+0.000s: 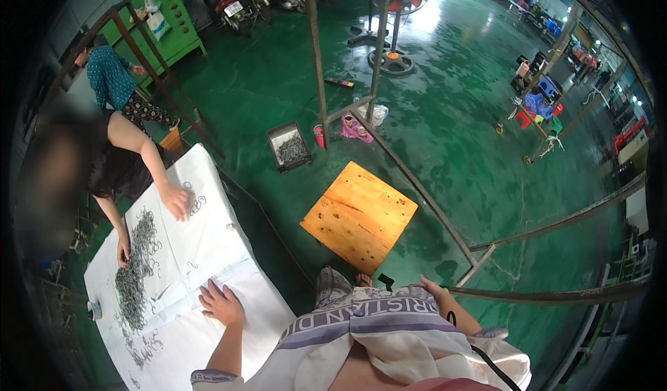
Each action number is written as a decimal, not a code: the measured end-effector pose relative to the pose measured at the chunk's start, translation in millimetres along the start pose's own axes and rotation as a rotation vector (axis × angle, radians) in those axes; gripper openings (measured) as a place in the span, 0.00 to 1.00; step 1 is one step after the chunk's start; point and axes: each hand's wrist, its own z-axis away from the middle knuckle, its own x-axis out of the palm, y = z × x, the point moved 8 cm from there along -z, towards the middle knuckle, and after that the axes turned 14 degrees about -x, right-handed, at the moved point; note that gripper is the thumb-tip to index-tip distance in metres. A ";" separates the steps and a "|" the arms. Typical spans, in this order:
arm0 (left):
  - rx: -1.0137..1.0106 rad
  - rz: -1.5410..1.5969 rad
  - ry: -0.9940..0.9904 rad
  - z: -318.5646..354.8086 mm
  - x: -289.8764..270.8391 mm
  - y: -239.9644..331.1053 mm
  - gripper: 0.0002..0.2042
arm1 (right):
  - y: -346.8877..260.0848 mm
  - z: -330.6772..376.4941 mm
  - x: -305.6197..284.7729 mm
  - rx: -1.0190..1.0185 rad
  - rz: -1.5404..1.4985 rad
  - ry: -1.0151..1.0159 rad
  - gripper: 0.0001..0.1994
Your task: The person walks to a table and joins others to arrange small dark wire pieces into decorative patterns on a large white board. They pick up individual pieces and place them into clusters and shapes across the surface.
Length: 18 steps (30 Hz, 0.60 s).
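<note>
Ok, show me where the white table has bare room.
Bare: the table from your left hand to its right edge, and between your left forearm and the dark heap. Crowded: the left side, under that heap, and beside the co-worker's left hand, where loose loops lie.

The person wears a loose off-white shirt point(300, 364) with grey-purple bands point(326, 340), large pale lettering point(410, 306) and a purplish left cuff point(214, 376), grey patterned trousers point(333, 288), and a thin black cord point(495, 369) at the right.
</note>
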 end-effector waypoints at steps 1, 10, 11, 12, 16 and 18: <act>0.011 -0.002 -0.005 1.7 0.8 4.9 0.25 | 5.2 16.7 -7.1 -0.027 -0.131 0.064 0.33; 0.033 0.056 0.007 0.8 6.1 9.2 0.25 | 95.1 18.5 -47.3 -0.199 -0.706 0.403 0.31; 0.029 0.057 0.010 0.1 6.7 8.6 0.25 | 97.4 16.0 -48.4 -0.208 -0.709 0.412 0.31; 0.032 0.052 0.005 2.0 7.9 7.9 0.25 | 102.5 20.4 -51.2 -0.207 -0.712 0.423 0.31; 0.038 0.046 0.016 0.4 7.9 7.0 0.25 | 98.5 13.3 -53.0 -0.231 -0.693 0.429 0.31; 0.036 0.046 0.021 0.5 8.0 7.4 0.25 | 97.1 11.2 -53.7 -0.238 -0.678 0.424 0.31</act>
